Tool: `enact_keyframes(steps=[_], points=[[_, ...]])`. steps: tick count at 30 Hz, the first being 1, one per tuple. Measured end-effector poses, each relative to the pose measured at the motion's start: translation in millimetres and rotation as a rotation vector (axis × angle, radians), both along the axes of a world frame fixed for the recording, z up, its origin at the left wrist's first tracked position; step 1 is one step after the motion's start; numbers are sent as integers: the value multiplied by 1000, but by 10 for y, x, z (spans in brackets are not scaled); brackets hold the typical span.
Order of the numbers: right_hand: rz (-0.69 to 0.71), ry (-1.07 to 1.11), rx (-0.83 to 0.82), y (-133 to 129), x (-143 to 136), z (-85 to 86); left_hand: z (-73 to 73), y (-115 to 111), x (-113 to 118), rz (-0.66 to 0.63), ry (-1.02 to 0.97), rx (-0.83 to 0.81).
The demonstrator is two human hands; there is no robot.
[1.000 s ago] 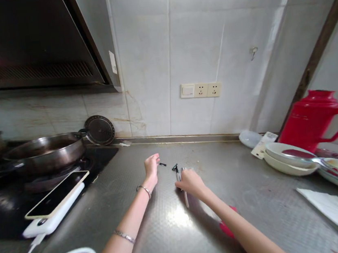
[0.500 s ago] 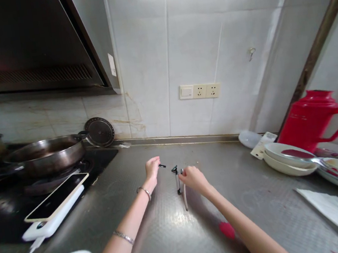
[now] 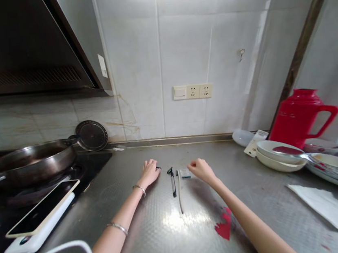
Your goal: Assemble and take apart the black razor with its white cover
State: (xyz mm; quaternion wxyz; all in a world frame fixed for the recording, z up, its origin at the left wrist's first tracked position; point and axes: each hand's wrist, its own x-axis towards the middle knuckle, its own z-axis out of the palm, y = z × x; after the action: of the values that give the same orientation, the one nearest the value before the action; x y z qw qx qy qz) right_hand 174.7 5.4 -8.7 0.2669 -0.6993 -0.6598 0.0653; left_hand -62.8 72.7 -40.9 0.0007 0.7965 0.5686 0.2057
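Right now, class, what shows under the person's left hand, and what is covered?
Beneath the left hand is the metal counter, and a small dark item pokes out at the hand's right edge. The hand covers the rest, so its full shape cannot be told.

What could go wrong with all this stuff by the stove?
The black-headed, razor-like tool with a grey handle lies between the left hand and right hand; if it's bladed, fingers might get nicked.

The long white cable appears to cross the left forearm; moving might tug the white power bank.

The flat, black-screened phone lies partly over the black glass cooktop; a lit burner might overheat it.
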Motion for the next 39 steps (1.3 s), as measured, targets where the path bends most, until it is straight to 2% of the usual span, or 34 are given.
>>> enact_keyframes(steps=[3,8,14,23,29,39], points=[[-15,-20,-21,21,64,-27,-29,-11,-9,6,52,14],[83,-32,-64,15,79,-27,-39,-35,35,89,59,78],[100,-84,-85,-25,29,-5,-24,-88,107,159,19,55],[99,-118,-100,-28,24,-15,-66,-74,141,209,-3,38],[97,-124,-79,-37,30,-38,-99,-55,146,191,15,71],[92,-150,-100,-38,17,-17,-72,-77,207,234,-31,49]])
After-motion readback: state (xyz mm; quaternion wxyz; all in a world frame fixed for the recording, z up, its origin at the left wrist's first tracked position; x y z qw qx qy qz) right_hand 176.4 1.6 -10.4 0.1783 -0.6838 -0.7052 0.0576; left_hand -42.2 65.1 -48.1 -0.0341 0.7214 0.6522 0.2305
